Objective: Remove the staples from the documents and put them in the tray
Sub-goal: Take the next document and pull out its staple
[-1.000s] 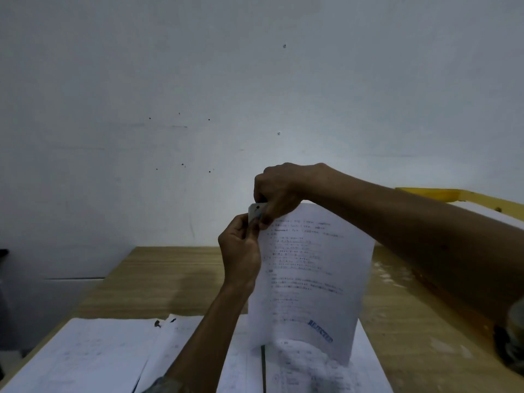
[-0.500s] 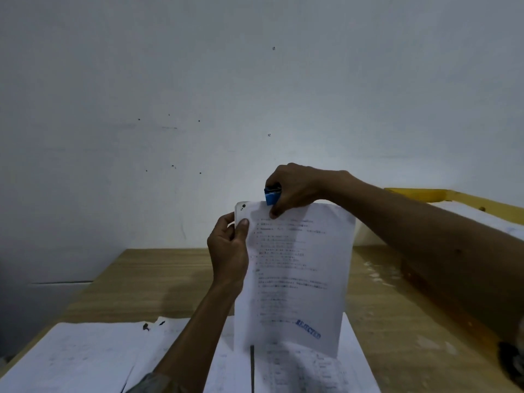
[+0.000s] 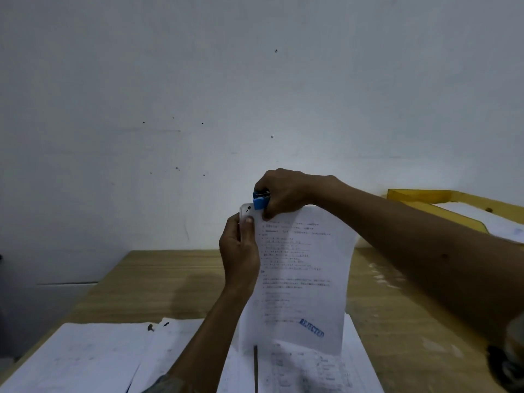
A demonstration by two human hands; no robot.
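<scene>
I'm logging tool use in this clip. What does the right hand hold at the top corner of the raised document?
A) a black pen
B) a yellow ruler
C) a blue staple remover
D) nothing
C: the right hand grips a blue staple remover at the top corner of the document, which the left hand pinches.

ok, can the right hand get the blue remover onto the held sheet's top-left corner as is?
Probably yes. The right hand holds the blue remover right beside that corner, which sticks out bare above the thumb of the left hand pinching the sheet.
</scene>
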